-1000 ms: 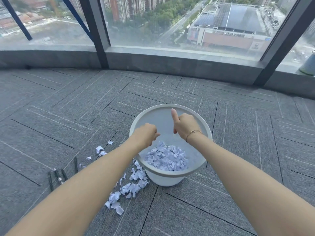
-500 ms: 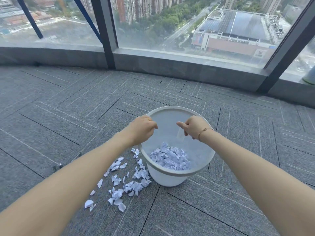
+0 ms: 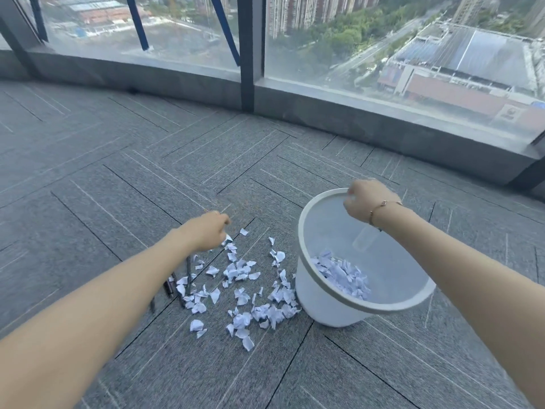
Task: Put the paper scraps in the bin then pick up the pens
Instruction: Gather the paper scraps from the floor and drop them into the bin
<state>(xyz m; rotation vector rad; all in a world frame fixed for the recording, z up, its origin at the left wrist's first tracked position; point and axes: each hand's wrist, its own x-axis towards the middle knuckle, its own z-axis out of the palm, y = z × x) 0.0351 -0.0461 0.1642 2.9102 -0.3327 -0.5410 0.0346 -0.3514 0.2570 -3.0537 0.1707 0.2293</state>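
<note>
A white plastic bin (image 3: 313,304) stands on the carpet at the right, with a heap of white paper scraps (image 3: 343,276) inside. Many more paper scraps (image 3: 241,293) lie scattered on the floor just left of it. Dark pens (image 3: 169,287) lie at the left edge of the scatter, partly hidden under my left forearm. My left hand (image 3: 210,231) hovers over the far end of the floor scraps with fingers curled and nothing visible in it. My right hand (image 3: 365,199) hangs over the bin's far rim, its fingertips pinching a small white scrap.
Grey carpet tiles (image 3: 118,160) cover the floor all around. A low grey sill (image 3: 354,125) and tall windows with dark frames run along the far side, behind the bin.
My left hand has left the bin and swung left to the floor scraps. The view has turned left, so the bin now sits at the right. My right hand stays over the bin.
</note>
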